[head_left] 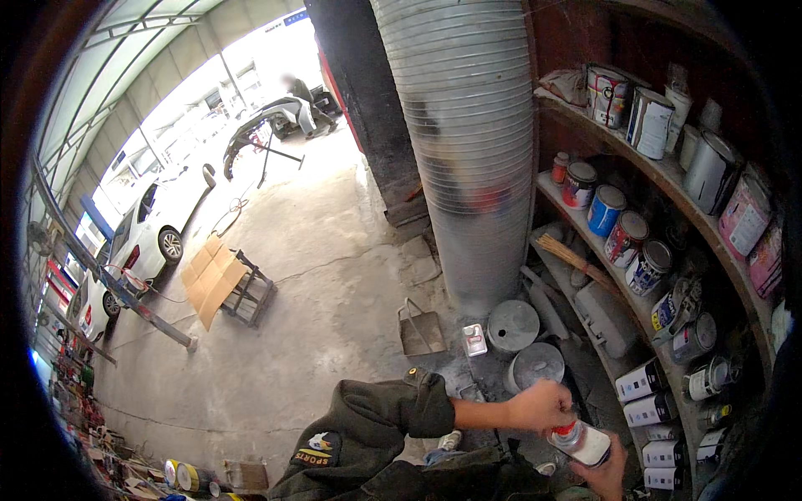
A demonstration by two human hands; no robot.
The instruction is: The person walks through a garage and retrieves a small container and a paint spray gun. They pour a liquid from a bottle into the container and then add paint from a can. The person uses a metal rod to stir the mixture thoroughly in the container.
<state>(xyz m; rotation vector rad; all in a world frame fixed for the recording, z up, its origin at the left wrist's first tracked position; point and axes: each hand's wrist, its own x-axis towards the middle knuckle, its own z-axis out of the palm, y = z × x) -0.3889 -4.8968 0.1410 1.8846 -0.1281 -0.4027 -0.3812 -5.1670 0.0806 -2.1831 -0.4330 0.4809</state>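
The pale bottle (591, 447) with the red cap (565, 431) is up in the person's hands, nearer the person than the ribbed metal duct (472, 175) and off to the right of its foot. The left hand (541, 405) is pinched at the cap, the right hand (608, 474) wrapped round the lower body. I'd judge it light and fairly stiff, though I can't tell plastic from glass; smooth sides might slip in a dusty palm, so a grip round the full body looks safest, with fingertips only at the cap. By the duct's foot stand two round drums (513, 324), and right of the duct run shelves (668, 185) of cans (607, 209)
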